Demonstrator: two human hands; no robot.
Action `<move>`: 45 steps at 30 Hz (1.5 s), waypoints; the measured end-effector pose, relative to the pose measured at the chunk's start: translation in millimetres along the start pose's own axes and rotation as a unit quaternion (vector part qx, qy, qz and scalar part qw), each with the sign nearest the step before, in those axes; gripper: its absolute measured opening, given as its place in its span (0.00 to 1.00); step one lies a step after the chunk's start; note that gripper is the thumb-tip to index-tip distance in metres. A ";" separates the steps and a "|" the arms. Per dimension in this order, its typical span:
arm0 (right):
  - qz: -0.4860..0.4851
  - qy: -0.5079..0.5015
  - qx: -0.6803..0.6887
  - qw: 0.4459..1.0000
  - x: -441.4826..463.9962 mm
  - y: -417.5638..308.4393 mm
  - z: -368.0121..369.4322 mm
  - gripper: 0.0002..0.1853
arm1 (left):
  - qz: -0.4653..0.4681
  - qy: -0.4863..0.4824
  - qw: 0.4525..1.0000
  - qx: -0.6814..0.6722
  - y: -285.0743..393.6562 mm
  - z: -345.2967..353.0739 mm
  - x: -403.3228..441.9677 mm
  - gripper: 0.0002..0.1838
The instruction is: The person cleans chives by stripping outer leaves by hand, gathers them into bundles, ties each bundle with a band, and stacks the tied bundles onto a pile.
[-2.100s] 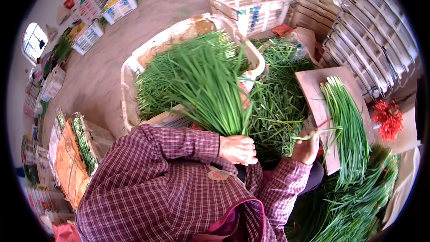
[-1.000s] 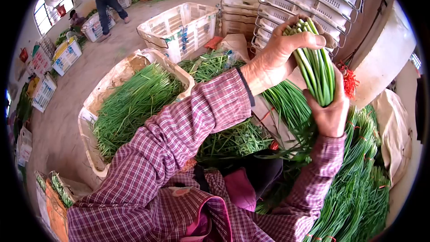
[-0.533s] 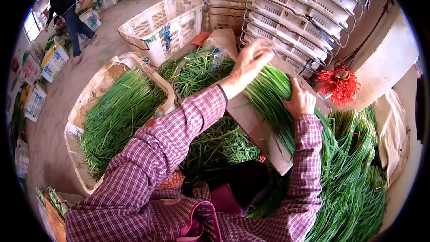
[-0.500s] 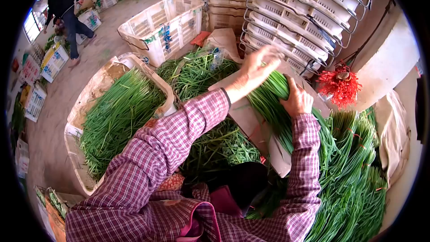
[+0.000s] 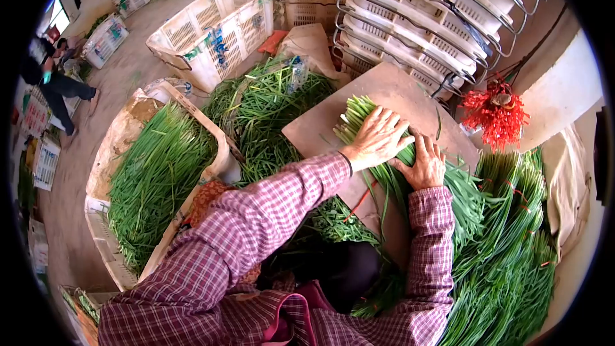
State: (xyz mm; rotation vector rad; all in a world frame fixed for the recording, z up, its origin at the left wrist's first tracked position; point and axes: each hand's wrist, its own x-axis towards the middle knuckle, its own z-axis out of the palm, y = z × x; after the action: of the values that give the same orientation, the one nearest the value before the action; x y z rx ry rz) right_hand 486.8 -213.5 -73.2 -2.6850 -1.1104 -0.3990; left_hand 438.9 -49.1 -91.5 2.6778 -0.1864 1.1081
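Note:
A bunch of garlic chives (image 5: 351, 122) lies across a flat board (image 5: 384, 83), its pale cut ends toward the upper left. My left hand (image 5: 378, 140) is laid over the bunch just behind those ends, its fingers close together around the top. Right beside it, my right hand (image 5: 424, 163) grips the leafy part, thumb on the near side. A thin red tie (image 5: 362, 201) sticks out below the bunch over the board's near edge. Tied bunches of chives (image 5: 500, 256) are heaped to the right of my right arm.
Loose chives fill a crate (image 5: 96, 198) on the left; trimmings (image 5: 262, 109) lie beyond the board. A white crate (image 5: 211, 32) and stacked crates (image 5: 410, 25) stand behind. Red ties (image 5: 494, 112) hang at right. A person (image 5: 61, 86) walks at far left.
My left hand, raised and blurred before, has come down onto the chives. The bunch's cut ends now show on the board, with a red tie below. The person moved left.

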 end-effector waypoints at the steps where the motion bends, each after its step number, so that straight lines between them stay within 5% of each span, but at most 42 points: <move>1: -0.007 0.010 0.023 1.000 -0.4 1.2 0.2 0.49 | 0.007 -0.036 0.999 -0.010 -4.3 0.5 0.0 0.25; 4: -0.007 -0.001 0.036 0.999 0.1 2.1 -3.9 0.48 | 0.042 -0.248 0.962 -0.110 -21.9 -31.0 13.0 0.39; 6: -0.018 -0.003 0.023 1.000 0.3 2.1 -6.3 0.47 | 0.087 -0.374 0.917 -0.106 -29.0 -59.8 22.2 0.58; 12: -0.021 -0.005 0.000 1.000 -12.0 6.5 -17.7 0.49 | 0.177 -0.379 0.908 0.033 -19.3 -81.2 11.2 0.72; 17: 0.063 -0.014 -0.057 0.996 -41.9 27.9 -33.1 0.51 | 0.142 -0.281 0.949 0.036 -22.0 -51.1 0.3 0.67; 22: 0.110 -0.002 -0.127 0.986 -82.3 18.7 -81.1 0.50 | 0.124 -0.287 0.950 0.013 -23.7 -45.1 4.0 0.63; 24: 0.029 0.130 -0.059 0.989 -89.3 -5.6 -94.1 0.32 | 0.108 -0.312 0.944 0.005 -22.1 -45.5 6.7 0.63; 28: -0.135 0.101 0.047 0.985 -91.1 -67.2 -65.7 0.14 | 0.103 -0.316 0.943 0.005 -20.1 -47.8 8.1 0.62; 32: -0.139 -0.008 0.072 0.988 -85.7 -74.8 -1.9 0.09 | 0.101 -0.301 0.948 -0.004 -22.7 -45.6 5.9 0.61; 38: -0.141 -0.011 0.083 0.986 -72.2 -92.2 -7.8 0.07 | 0.098 -0.294 0.951 -0.020 -24.5 -42.6 4.2 0.60; 42: -0.069 0.062 0.158 0.983 -51.3 -107.1 -6.4 0.04 | 0.114 -0.216 0.969 -0.039 -26.0 -37.7 -0.5 0.53; 45: -0.021 0.198 0.311 0.929 -38.7 -116.6 6.0 0.06 | 0.118 -0.224 0.967 -0.034 -30.6 -28.5 -3.0 0.47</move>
State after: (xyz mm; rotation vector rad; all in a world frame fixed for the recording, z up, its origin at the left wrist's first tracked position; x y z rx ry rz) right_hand 378.3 -156.2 -81.2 -1.9246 -0.9645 -0.4726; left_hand 423.8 -12.0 -79.2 2.8544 -0.6231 0.5167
